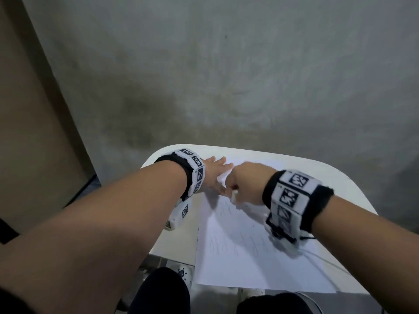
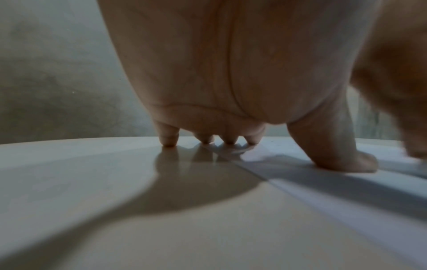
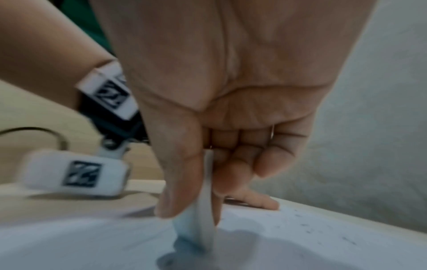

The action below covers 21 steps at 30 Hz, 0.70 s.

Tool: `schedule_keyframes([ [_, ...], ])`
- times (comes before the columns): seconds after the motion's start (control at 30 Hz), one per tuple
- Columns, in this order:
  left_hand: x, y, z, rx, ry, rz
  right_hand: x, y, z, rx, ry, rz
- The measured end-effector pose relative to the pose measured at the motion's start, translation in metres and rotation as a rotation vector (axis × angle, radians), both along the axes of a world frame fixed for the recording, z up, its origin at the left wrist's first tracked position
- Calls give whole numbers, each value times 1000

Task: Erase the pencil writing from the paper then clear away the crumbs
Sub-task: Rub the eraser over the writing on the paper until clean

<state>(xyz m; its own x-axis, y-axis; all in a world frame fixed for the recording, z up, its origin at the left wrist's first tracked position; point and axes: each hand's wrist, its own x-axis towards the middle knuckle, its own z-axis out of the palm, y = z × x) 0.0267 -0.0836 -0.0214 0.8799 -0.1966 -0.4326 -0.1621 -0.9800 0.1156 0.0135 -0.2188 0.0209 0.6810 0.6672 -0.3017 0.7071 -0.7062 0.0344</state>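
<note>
A white sheet of paper (image 1: 254, 250) with faint pencil writing lies on the small white table (image 1: 340, 191). My left hand (image 1: 215, 175) lies flat with spread fingers (image 2: 169, 140) pressing the paper's far left corner and the table. My right hand (image 1: 244, 184) pinches a white eraser (image 1: 234, 196) between thumb and fingers, its lower end on the paper near the top; the eraser (image 3: 204, 210) stands upright there. Dark eraser crumbs (image 3: 323, 230) dot the paper (image 3: 300, 246) to the right. The right hand is blurred.
The table's rounded far edge (image 1: 204, 147) sits against a grey concrete floor. A thin cable (image 1: 326, 261) runs from the right wrist band across the paper's right side. My knees in dark trousers (image 1: 163, 291) sit below the table's near edge.
</note>
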Motion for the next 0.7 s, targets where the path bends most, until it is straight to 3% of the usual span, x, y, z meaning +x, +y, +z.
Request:
schedule_keyframes([
  [0.1,1,3,0,23,7,-15,-18,-12,-3,-50,61,83],
  [0.2,2,3,-1,-3,11,-8,-8,-7,5,-58,147,26],
  [0.37,1,2,-4,-23,-20,-1,8,7,-1,4,-10,-29],
  [0.57,2,4,-3,8,-10,-16,-12,-12,0,-30,194,57],
  [0.7,-2,2,-7,-12,-69,-11,9,2,-3,31,79,-37],
])
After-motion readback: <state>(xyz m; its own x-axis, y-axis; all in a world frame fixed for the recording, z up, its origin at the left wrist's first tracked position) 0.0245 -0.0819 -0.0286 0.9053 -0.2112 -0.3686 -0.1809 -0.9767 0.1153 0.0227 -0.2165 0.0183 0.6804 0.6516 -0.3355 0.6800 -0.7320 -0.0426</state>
